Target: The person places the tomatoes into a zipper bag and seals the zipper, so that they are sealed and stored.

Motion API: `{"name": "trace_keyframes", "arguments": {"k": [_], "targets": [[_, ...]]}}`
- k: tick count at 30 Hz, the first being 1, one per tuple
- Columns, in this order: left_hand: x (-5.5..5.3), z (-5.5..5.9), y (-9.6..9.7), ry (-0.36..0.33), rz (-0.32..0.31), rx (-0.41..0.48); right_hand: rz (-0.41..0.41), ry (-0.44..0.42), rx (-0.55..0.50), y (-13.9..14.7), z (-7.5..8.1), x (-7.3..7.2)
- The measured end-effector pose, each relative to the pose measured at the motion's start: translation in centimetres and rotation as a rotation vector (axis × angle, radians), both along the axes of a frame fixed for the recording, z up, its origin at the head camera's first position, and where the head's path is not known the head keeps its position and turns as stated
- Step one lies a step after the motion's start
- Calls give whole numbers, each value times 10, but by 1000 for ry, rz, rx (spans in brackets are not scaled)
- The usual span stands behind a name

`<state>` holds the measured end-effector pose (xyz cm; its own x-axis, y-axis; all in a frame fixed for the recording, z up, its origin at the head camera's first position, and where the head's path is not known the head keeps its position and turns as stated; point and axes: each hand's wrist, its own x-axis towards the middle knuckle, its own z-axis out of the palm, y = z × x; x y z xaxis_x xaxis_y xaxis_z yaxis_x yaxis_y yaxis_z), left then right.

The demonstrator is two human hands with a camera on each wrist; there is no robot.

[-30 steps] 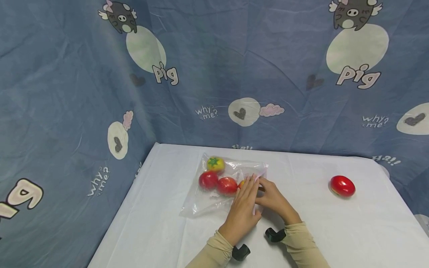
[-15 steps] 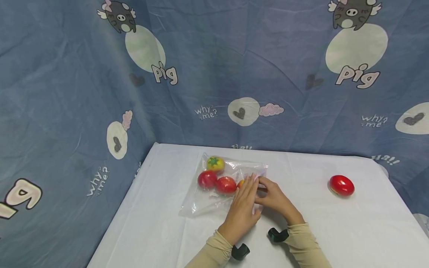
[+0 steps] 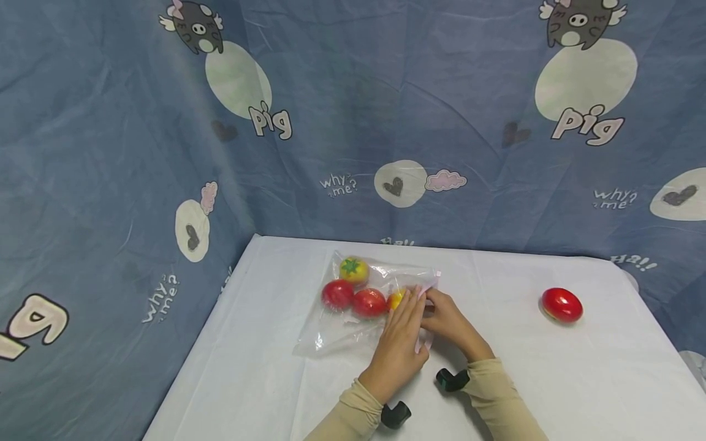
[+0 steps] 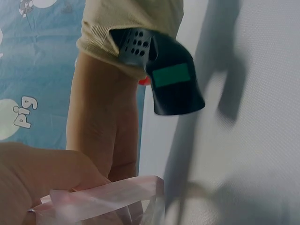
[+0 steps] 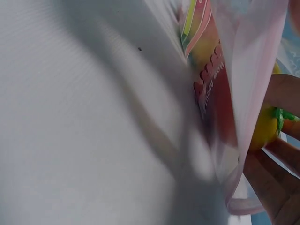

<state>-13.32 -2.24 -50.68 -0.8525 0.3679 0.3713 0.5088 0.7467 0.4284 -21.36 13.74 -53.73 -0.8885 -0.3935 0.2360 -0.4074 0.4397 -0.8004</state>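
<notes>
A yellow fruit [image 5: 264, 131] with a green top sits among the fingers of the right hand [image 3: 451, 324], at the mouth of a clear plastic bag [image 3: 342, 337]. In the right wrist view these fingers lie on both sides of the fruit, grasping it, with the bag's pinkish strip [image 5: 255, 93] passing in front of them. The left hand [image 3: 398, 349] lies just beside the right fingers, its long fingers straight over the bag's mouth and its thumb on the other side of the strip, so the edge is pinched between them.

Inside the bag, just left of the left fingers, a yellow-and-red fruit surface [image 3: 394, 299] shows, partly covered by them; a red fruit [image 3: 369, 303] is next to it, and a darker red fruit [image 3: 337, 295] a little farther left. Beyond these, up and left of the fingers, lies a yellow fruit with a green star-shaped top [image 3: 353, 271].

Well to the right of both hands, a glossy red fruit [image 3: 561, 305] rests alone on the white-covered desk [image 3: 551, 373]. Nearer the person than the fingers, a black wrist camera shows at each beige sleeve [image 3: 504, 395]. Past the desk, behind everything the fingers touch, hangs a blue printed curtain [image 3: 331, 92].
</notes>
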Motion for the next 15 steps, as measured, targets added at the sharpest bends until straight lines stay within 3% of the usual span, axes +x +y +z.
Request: {"name": "trace_keyframes", "arguments": {"k": [15], "targets": [[1, 1, -1, -15, -2, 6, -37, 28, 69, -12, 7, -16]]}}
